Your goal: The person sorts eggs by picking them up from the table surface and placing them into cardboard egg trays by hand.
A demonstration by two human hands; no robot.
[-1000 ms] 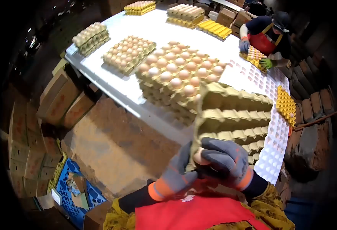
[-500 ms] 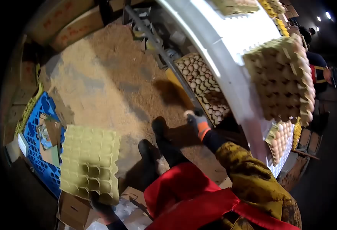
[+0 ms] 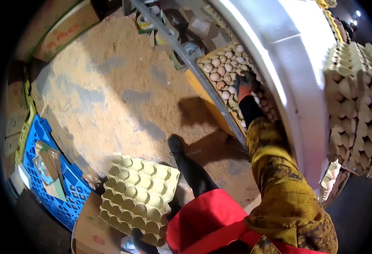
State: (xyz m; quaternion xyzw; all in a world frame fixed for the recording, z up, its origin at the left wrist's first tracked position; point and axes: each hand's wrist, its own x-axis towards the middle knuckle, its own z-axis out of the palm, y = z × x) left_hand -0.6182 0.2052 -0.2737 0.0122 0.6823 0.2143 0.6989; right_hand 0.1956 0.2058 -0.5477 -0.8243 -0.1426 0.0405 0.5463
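Observation:
My left hand [image 3: 142,243], in a dark glove, grips the lower edge of an empty pale yellow egg tray [image 3: 137,190], its cups facing up toward me. The tray hides part of that hand. My right hand [image 3: 244,83], in a grey glove with an orange cuff, reaches under the white tabletop. Its fingers curl down among the eggs [image 3: 220,70] in a filled tray on the lower shelf. What lies beneath those fingers is hidden.
A metal rail [image 3: 181,53] edges the lower shelf. Stacked egg trays [image 3: 355,106] stand at the white table's [image 3: 275,55] right side. A blue plastic crate [image 3: 46,165] and a cardboard box [image 3: 95,228] sit at lower left. More cartons [image 3: 65,34] stand at upper left.
My right hand, which held an egg beside the rail, has moved up and over the eggs on the shelf. The empty tray has shifted right and tilted in my view.

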